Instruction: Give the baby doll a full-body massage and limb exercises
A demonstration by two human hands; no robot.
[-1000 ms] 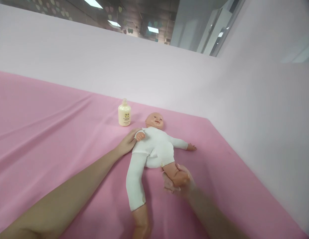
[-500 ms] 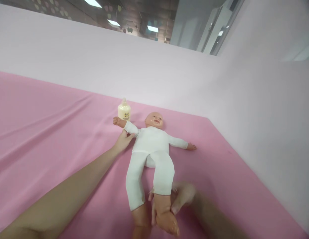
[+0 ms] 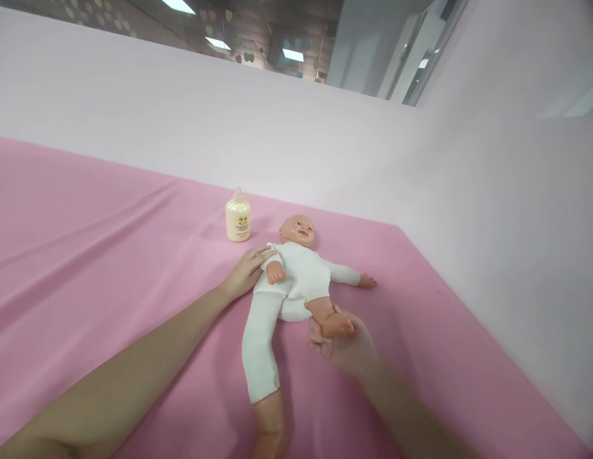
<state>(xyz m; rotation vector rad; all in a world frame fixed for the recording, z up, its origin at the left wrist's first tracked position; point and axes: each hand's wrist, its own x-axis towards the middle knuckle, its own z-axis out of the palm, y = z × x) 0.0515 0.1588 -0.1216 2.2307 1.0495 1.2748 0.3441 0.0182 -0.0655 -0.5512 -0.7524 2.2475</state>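
A baby doll (image 3: 299,264) in a white suit lies on its back on the pink sheet (image 3: 134,268), its head towards the wall. My left hand (image 3: 243,273) is closed round the doll's arm on the left, which is folded across its chest. Lower down, my right hand (image 3: 349,344) grips the doll's lower leg near the foot. That leg is bent up, with its knee over the belly. The doll's other leg (image 3: 262,347) lies stretched towards me, and its other arm (image 3: 347,274) points out to the right.
A pale yellow pump bottle (image 3: 238,220) stands upright left of the doll's head. White walls (image 3: 205,121) border the pink surface at the back and right. Above the back wall is a window (image 3: 258,38) with ceiling lights showing.
My right hand has pushed the doll's leg up, from stretched to bent over the belly. My left hand has brought the doll's arm inward from beside the bottle onto the chest.
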